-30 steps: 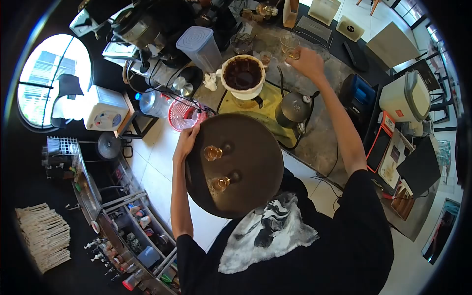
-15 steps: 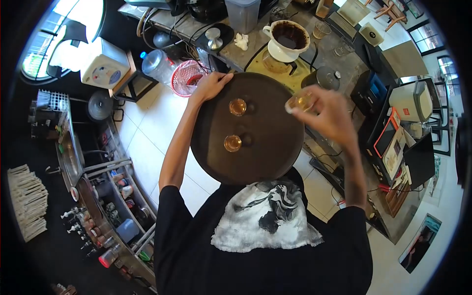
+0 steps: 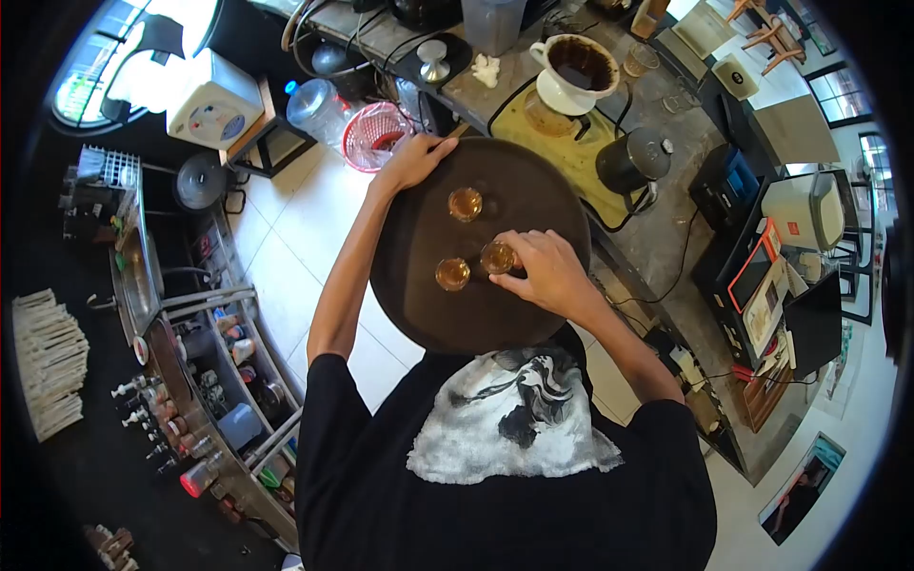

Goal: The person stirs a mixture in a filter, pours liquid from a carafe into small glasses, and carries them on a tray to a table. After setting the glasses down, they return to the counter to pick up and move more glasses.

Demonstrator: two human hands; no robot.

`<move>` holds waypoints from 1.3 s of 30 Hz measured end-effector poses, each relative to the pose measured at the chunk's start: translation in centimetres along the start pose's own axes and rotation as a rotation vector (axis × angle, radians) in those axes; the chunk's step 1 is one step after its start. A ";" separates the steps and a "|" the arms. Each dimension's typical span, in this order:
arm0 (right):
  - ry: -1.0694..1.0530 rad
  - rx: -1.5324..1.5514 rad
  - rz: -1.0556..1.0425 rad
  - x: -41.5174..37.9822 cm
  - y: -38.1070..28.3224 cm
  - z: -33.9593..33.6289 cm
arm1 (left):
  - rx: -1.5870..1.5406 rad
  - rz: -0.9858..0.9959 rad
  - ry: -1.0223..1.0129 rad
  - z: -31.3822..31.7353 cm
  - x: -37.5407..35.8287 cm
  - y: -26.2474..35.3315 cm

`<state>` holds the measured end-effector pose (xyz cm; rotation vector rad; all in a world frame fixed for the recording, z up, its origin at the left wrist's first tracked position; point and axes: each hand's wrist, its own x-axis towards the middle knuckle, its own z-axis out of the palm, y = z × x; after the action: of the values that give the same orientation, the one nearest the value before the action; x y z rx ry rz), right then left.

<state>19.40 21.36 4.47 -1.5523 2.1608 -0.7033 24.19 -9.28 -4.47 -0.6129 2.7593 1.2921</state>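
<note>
My left hand grips the upper left rim of a round dark brown tray, thumb over the edge and the other fingers out of sight beneath. Low over the tray's middle, my right hand pinches a small glass of amber liquid between thumb and fingers. Two like glasses stand on the tray: one glass farther up, and another glass just left of the held one.
On the counter beyond the tray, a white coffee dripper with dark grounds sits over a glass server on a yellow mat. A black kettle stands beside it. A red basket and a water bottle are at left.
My right hand has brought the small glass from over the tray's right edge, leftward and down to beside the other glasses. My left hand keeps hold of the rim.
</note>
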 end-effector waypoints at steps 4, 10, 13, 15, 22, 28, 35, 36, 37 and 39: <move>-0.105 0.090 -0.100 0.0 0.9 -4.8 | -0.021 0.056 0.098 0.0 -0.5 -0.2; 0.312 0.149 0.116 3.8 10.6 -18.1 | -0.022 -0.034 0.107 0.8 -0.4 -0.3; 0.407 -0.004 0.082 9.0 20.6 -22.5 | -0.041 -0.085 0.050 0.7 -0.2 0.4; 0.284 0.015 0.101 13.2 24.9 -22.0 | -0.091 -0.132 -0.019 0.5 -0.2 2.1; 0.101 -0.317 0.145 23.0 32.9 -13.2 | -0.057 -0.196 0.104 3.3 -0.9 2.9; 0.009 -0.262 0.087 24.9 33.6 -13.0 | -0.105 -0.308 0.075 3.7 -1.9 3.5; 0.217 -0.372 -0.090 21.2 31.3 -18.6 | -0.222 -0.210 0.053 3.9 -1.3 2.1; 0.240 -0.377 -0.081 19.9 30.0 -20.0 | -0.241 -0.236 -0.004 3.8 -1.1 1.4; 0.232 -0.377 -0.055 19.2 30.4 -21.0 | -0.255 -0.255 -0.060 3.8 -0.5 0.8; -0.009 -0.503 0.213 18.8 31.7 -23.6 | -0.227 -0.160 -0.083 4.1 0.0 0.8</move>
<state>-23.98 15.90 3.90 -1.4998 2.5788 -0.0818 23.39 -5.80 -6.55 -0.7569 2.4608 1.5662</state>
